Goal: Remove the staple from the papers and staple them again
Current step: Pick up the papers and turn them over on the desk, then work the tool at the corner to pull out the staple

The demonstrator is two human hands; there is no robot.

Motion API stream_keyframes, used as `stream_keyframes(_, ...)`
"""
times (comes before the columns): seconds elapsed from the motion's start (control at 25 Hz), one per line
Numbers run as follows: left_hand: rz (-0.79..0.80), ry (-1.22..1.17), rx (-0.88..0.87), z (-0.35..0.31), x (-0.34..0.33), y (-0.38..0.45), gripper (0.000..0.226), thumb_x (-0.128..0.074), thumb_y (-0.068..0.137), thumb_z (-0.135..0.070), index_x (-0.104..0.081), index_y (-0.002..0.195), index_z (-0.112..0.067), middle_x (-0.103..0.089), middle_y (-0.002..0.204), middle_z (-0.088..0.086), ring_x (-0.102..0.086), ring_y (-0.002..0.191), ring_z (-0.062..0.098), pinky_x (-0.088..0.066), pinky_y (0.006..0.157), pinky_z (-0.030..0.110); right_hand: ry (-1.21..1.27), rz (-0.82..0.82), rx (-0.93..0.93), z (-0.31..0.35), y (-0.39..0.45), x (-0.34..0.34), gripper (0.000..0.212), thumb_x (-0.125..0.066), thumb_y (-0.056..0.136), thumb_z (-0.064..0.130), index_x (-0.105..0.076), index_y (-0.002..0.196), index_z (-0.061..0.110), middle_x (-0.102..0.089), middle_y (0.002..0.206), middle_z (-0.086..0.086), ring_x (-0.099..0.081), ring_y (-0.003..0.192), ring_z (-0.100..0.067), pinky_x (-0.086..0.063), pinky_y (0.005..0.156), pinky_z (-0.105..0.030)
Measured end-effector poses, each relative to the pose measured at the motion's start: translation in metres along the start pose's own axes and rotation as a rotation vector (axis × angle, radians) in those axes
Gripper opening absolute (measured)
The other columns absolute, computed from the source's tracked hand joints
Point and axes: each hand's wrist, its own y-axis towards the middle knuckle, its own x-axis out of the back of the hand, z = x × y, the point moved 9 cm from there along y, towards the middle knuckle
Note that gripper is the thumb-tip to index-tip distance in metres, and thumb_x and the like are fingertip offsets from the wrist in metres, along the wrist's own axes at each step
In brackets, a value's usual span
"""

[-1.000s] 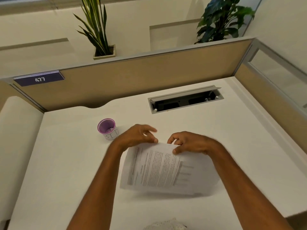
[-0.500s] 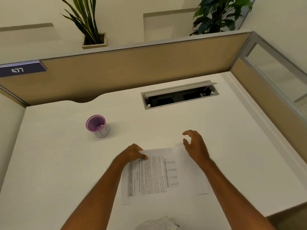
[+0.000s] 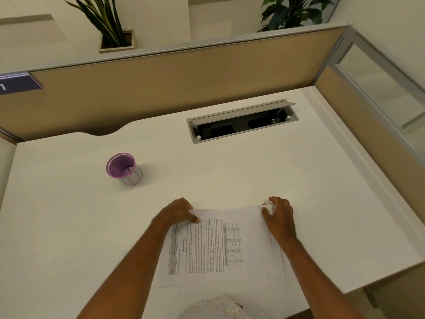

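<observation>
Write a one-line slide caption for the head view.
Left hand and right hand press the far corners of printed white papers flat on a white desk.

White papers (image 3: 220,247) with black print and a small grid table; a white desk (image 3: 299,180); a cup (image 3: 123,169) purple inside with a white, line-marked outside; tan partition (image 3: 184,77) with grey trim; a navy label (image 3: 16,82) at the left

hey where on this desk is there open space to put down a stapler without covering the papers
Bare desk lies left of the left hand, below the purple cup. Another patch sits right of the right hand, toward the desk's right edge. A band runs between the papers and cable tray. Only the near middle is crowded.
</observation>
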Motion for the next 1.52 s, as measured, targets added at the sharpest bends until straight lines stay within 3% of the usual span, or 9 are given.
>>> stream_keyframes(0.2, 0.018, 0.031, 0.006, -0.001, -0.004, -0.005, 0.029, -0.084, 0.081, -0.040, -0.076, 0.090, -0.013, -0.076, 0.084, 0.001, -0.073, 0.075, 0.018, -0.055, 0.068, 0.027, -0.117, -0.006, -0.060, 0.012, 0.008, 0.000, 0.032, -0.062, 0.094, 0.043, -0.064, 0.107, 0.014, -0.060, 0.108, -0.004, -0.058, 0.110, -0.028, -0.046, 0.078, -0.034)
stream_keyframes(0.36, 0.006, 0.029, 0.021, 0.001, -0.004, -0.005, 0.029, -0.084, 0.080, -0.042, -0.076, 0.087, -0.016, -0.080, 0.093, 0.007, -0.078, 0.084, 0.025, -0.060, 0.077, 0.034, -0.139, 0.031, -0.172, 0.007, 0.017, -0.009, 0.015, -0.066, 0.083, 0.032, -0.064, 0.086, 0.017, -0.065, 0.093, 0.000, -0.062, 0.093, -0.028, -0.048, 0.068, -0.033)
stream_keyframes(0.52, 0.005, 0.005, 0.014, -0.002, -0.002, -0.005, 0.025, -0.086, 0.078, -0.044, -0.073, 0.077, -0.023, -0.080, 0.088, 0.005, -0.078, 0.081, 0.023, -0.060, 0.076, 0.033, 0.000, -0.057, -0.060, 0.029, 0.023, 0.003, 0.011, -0.056, 0.097, 0.021, -0.059, 0.088, 0.014, -0.067, 0.096, -0.001, -0.062, 0.077, -0.015, -0.042, 0.058, -0.025)
stream_keyframes(0.72, -0.006, -0.041, -0.004, -0.010, -0.003, 0.001, 0.029, -0.086, 0.079, -0.041, -0.077, 0.085, -0.014, -0.080, 0.090, 0.007, -0.074, 0.075, 0.019, -0.059, 0.078, 0.033, 0.280, -0.146, 0.158, 0.075, 0.024, 0.025, 0.010, -0.050, 0.102, 0.032, -0.056, 0.098, 0.026, -0.069, 0.095, 0.005, -0.069, 0.094, -0.019, -0.056, 0.077, -0.040)
stream_keyframes(0.8, -0.016, -0.073, -0.026, -0.014, -0.003, 0.003, 0.029, -0.085, 0.080, -0.041, -0.078, 0.087, -0.014, -0.080, 0.090, 0.006, -0.075, 0.073, 0.017, -0.059, 0.075, 0.031, 0.437, -0.186, 0.186, 0.094, 0.017, 0.037, 0.010, -0.052, 0.103, 0.029, -0.060, 0.102, 0.023, -0.071, 0.102, 0.004, -0.063, 0.095, -0.013, -0.051, 0.076, -0.027)
stream_keyframes(0.92, -0.036, -0.163, -0.058, -0.024, -0.002, 0.005, 0.022, -0.085, 0.081, -0.039, -0.076, 0.078, -0.020, -0.079, 0.083, 0.000, -0.074, 0.071, 0.013, -0.058, 0.069, 0.026, 0.998, 0.076, 0.023, 0.112, 0.005, 0.019, 0.009, -0.048, 0.107, 0.019, -0.056, 0.106, 0.016, -0.076, 0.113, -0.005, -0.067, 0.077, -0.017, -0.049, 0.061, -0.024)
stream_keyframes(1.12, -0.117, -0.285, -0.089, -0.038, -0.002, 0.005, 0.012, -0.076, 0.090, -0.027, -0.076, 0.079, -0.024, -0.078, 0.087, -0.003, -0.070, 0.078, 0.009, -0.054, 0.074, 0.024, 1.389, 0.380, -0.208, 0.105, -0.017, -0.021, 0.018, -0.045, 0.107, 0.022, -0.059, 0.100, 0.014, -0.074, 0.113, -0.012, -0.072, 0.084, -0.032, -0.061, 0.076, -0.038)
stream_keyframes(1.36, -0.120, -0.353, -0.079, -0.037, -0.013, 0.009, 0.009, -0.075, 0.091, -0.025, -0.080, 0.086, -0.019, -0.081, 0.100, 0.003, -0.074, 0.088, 0.014, -0.058, 0.086, 0.032, 1.040, 0.365, -0.100, 0.086, -0.021, -0.036, 0.021, -0.063, 0.096, 0.004, -0.049, 0.087, 0.016, -0.060, 0.077, -0.005, -0.053, 0.068, -0.021, -0.049, 0.060, -0.028)
stream_keyframes(1.52, -0.122, -0.378, -0.070, -0.034, -0.015, 0.012, 0.013, -0.075, 0.091, -0.025, -0.081, 0.092, -0.013, -0.081, 0.101, 0.004, -0.076, 0.096, 0.021, -0.059, 0.090, 0.036, 1.029, 0.427, -0.071, 0.087, -0.027, -0.041, 0.020, -0.060, 0.097, -0.001, -0.052, 0.104, 0.016, -0.063, 0.109, -0.007, -0.057, 0.071, -0.017, -0.053, 0.066, -0.028)
